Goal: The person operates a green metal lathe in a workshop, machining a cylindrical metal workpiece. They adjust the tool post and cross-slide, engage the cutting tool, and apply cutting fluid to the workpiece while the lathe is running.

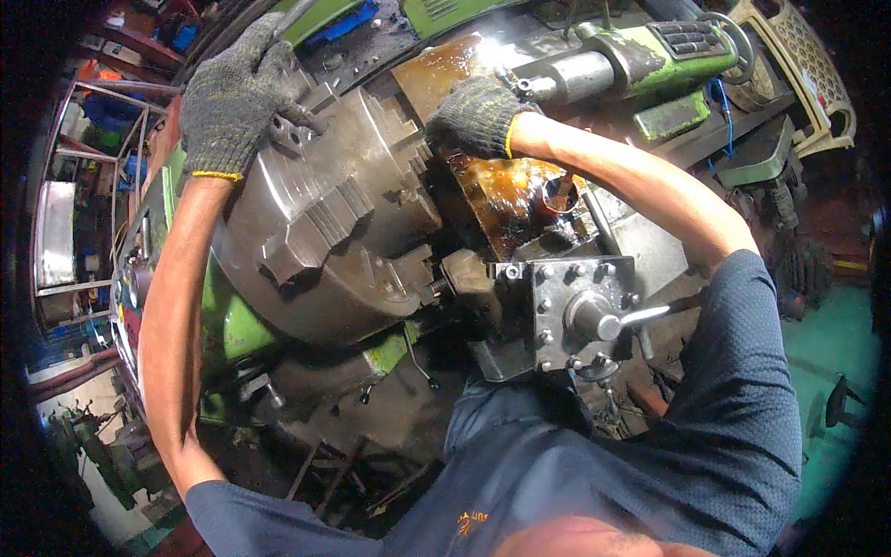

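Note:
A big steel lathe chuck (pixel 278 195) with stepped jaws fills the middle left. My left hand (pixel 227 107), in a dark knitted glove with a yellow cuff, lies at the chuck's far left edge. Its fingers are spread beside a jaw there, and the thumb reaches over the rim. Past the chuck's right face, my right hand (pixel 478 116) wears a matching glove and is curled, its fingertips hidden beneath it. Whatever it grips cannot be seen. Right under that hand is an oily brown metal surface (pixel 501 200).
Nearer me stands a square tool post (pixel 585 316) with bolts and a lever handle (pixel 659 311). A green tailstock (pixel 664 60) with a handwheel (pixel 733 46) sits at the far right, beside a beige plastic chair (pixel 807 74). At left is a metal rack (pixel 79 186).

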Demonstrator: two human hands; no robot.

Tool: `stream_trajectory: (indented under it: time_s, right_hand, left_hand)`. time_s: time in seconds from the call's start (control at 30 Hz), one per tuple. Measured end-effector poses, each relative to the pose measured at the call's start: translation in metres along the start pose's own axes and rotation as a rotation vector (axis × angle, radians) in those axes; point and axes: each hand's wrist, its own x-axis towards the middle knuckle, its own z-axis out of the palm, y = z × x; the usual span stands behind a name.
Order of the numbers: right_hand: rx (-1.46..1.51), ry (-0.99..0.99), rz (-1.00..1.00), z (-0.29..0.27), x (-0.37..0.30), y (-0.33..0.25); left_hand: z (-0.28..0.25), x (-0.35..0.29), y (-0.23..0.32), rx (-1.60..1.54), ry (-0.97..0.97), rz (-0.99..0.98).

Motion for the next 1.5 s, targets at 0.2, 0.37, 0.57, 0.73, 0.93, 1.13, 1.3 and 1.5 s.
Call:
stream_trajectory:
  time_s: [0.2,0.37,0.57,0.73,0.93,1.13,1.3,1.5]
  right_hand:
    - [0.125,0.000,-0.005,-0.001,0.007,0.009]
    - [0.075,-0.114,-0.045,-0.002,0.009,-0.004]
    - [0.206,-0.099,-0.102,0.003,0.011,0.006]
    - [0.159,0.077,-0.148,-0.016,-0.010,0.018]
    - [0.096,-0.083,-0.101,0.000,0.001,0.021]
    - [0.069,0.008,-0.117,-0.003,-0.001,0.005]
    - [0.109,0.000,-0.156,0.021,0.017,0.005]
    - [0.264,-0.004,-0.164,0.034,0.016,0.025]
  left_hand:
    - [-0.009,-0.009,0.008,0.056,-0.063,0.098]
    - [-0.018,-0.014,0.021,0.077,-0.046,0.044]
    - [-0.028,-0.022,0.027,0.052,-0.079,0.012]
    - [-0.026,-0.028,0.024,0.044,-0.015,0.107]
    - [-0.024,-0.028,0.029,0.117,-0.039,0.072]
    - [-0.026,-0.033,0.029,0.145,0.024,0.106]
    - [-0.021,-0.026,0.030,0.174,0.023,0.082]
    - [-0.019,-0.028,0.030,-0.085,0.093,0.164]
